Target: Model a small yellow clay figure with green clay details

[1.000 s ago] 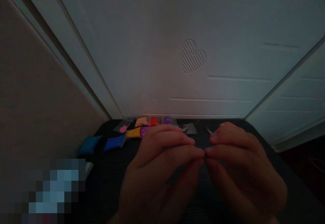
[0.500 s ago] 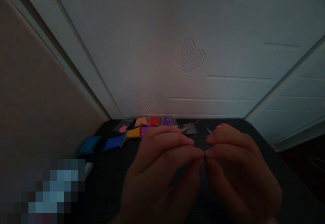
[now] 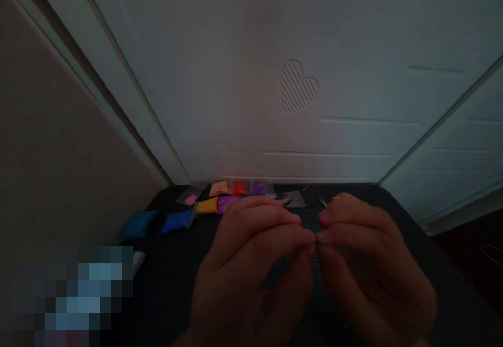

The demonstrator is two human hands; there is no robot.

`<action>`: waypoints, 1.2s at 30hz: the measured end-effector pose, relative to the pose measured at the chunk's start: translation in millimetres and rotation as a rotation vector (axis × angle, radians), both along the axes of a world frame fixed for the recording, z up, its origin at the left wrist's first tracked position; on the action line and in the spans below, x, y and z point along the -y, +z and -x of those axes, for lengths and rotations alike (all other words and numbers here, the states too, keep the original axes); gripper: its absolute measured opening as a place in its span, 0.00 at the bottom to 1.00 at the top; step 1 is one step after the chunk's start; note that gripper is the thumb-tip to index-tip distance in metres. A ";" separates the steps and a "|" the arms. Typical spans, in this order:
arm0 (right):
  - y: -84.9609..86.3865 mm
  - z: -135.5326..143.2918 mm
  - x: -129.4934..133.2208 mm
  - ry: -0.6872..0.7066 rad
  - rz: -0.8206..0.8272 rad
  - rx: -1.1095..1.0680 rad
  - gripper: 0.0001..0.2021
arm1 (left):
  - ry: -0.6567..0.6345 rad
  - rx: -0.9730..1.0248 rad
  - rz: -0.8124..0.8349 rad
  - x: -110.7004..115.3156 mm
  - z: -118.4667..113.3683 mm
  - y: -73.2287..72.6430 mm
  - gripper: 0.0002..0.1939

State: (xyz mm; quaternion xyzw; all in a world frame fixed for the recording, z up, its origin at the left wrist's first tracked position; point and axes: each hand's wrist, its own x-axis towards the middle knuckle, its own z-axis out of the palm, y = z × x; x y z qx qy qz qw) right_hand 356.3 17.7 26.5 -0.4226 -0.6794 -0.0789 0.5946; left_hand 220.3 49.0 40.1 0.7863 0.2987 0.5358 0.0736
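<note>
My left hand (image 3: 255, 268) and my right hand (image 3: 369, 268) meet at their fingertips above the dark table (image 3: 168, 268). Thumb and index finger are pinched together on each hand. Whatever lies between the fingertips is tiny and dark, too small to name. Behind my right fingers the tips of a thin metal tool (image 3: 322, 201) show on the table. Just beyond my left fingers are a purple packet (image 3: 227, 204) and a clear bag (image 3: 293, 199) with something greyish in it.
Along the back left edge lie a yellow packet (image 3: 207, 206), a blue packet (image 3: 176, 220), a teal packet (image 3: 139, 224), a red packet (image 3: 239, 188), a peach packet (image 3: 219, 188) and a bag with a pink piece (image 3: 190, 199). A white panel (image 3: 236, 74) with embossed hearts stands behind.
My left hand has shifted very slightly to the right. Both pinches stay closed and touching; the packets look unchanged.
</note>
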 end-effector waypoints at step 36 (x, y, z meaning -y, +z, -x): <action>3.9 4.6 3.5 0.161 0.090 -0.097 0.14 | 0.000 0.079 -0.063 -1.1 1.2 -5.4 0.11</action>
